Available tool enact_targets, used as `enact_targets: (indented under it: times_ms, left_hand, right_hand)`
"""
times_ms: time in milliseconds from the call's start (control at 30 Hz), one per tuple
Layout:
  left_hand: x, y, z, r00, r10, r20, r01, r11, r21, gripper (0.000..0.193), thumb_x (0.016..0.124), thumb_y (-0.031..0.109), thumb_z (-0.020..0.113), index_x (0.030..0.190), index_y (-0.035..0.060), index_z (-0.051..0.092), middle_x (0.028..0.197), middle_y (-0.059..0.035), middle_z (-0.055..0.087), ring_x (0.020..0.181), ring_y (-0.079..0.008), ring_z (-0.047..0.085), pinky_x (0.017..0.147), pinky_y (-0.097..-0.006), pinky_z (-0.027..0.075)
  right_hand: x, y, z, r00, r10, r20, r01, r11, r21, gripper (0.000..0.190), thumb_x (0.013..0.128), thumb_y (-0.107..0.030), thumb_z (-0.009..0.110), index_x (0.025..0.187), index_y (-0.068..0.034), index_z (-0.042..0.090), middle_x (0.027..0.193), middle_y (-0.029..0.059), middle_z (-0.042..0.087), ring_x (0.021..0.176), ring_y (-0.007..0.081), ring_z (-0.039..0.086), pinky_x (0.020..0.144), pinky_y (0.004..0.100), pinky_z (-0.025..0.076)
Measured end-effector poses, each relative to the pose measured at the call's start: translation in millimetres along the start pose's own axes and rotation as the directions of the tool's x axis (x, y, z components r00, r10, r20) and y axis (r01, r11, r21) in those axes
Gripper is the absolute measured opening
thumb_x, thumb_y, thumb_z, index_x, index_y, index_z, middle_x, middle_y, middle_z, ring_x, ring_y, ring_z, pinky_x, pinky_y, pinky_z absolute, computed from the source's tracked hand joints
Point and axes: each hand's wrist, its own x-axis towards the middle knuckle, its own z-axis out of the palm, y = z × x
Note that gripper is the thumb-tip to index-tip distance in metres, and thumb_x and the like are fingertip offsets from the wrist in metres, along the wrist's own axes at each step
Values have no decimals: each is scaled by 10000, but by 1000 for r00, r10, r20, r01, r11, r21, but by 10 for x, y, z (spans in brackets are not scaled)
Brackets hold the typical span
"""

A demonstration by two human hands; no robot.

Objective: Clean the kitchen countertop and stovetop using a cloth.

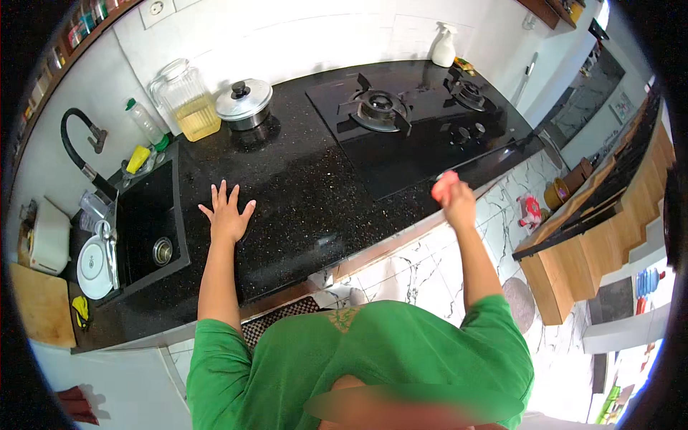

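Observation:
My left hand (228, 215) lies flat on the black speckled countertop (301, 215), its fingers spread and nothing in its grasp. To its left is the black sink (148, 220) with a metal drain. My right hand (461, 204) grips a pinkish-red cloth (445, 185), partly hidden by the fingers, at the front edge of the counter near the cooktop. The black glass cooktop (398, 161) has a large burner (381, 107) and a smaller burner (468, 95) at the right.
A lidded pot (244, 105) and a pitcher of yellow liquid (196, 113) stand by the back wall. A white spray bottle (444, 49) is behind the cooktop. The black faucet (80, 156) arches over the sink, beside a stacked white plate (95, 269). Wooden stairs (580, 263) rise at right.

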Motion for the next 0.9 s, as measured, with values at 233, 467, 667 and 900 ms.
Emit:
enact_targets:
  times_ms: [233,467,667,900]
  left_hand:
    - [42,31,23,996,40,-76,-38,999,26,646,849,506,501,1366,142,368,1490,-83,184,1394,-270,67,1037,-654,0]
    - [-349,164,-21,988,44,-146,-49,998,-27,569,894,449,463,1346,111,392,1477,-129,196,1385,-324,82,990,-703,-5]
    - [-1047,899,-17,939,261,-222,-295,946,-132,591,857,416,518,1333,87,399,1462,-160,217,1374,-362,110,984,-692,-41]
    - [-1135,2078,242,893,401,-206,-430,895,-118,688,825,516,505,1327,56,410,1448,-147,257,1370,-347,141,969,-711,-48]
  right_hand:
    - [-457,-1381,136,953,-286,100,266,947,182,314,751,-299,604,954,-60,589,935,207,581,864,358,584,771,431,467]
    - [-179,-1136,-16,911,-412,-16,390,850,355,222,719,-264,643,784,-57,593,868,145,602,848,326,569,791,434,437]
    - [344,711,-16,977,207,-58,-207,978,16,291,774,-280,587,933,-37,605,952,163,574,876,343,559,789,427,458]
    - [-94,-593,159,940,-340,21,331,925,185,398,757,-383,586,927,-23,597,957,162,572,907,304,550,739,458,434]
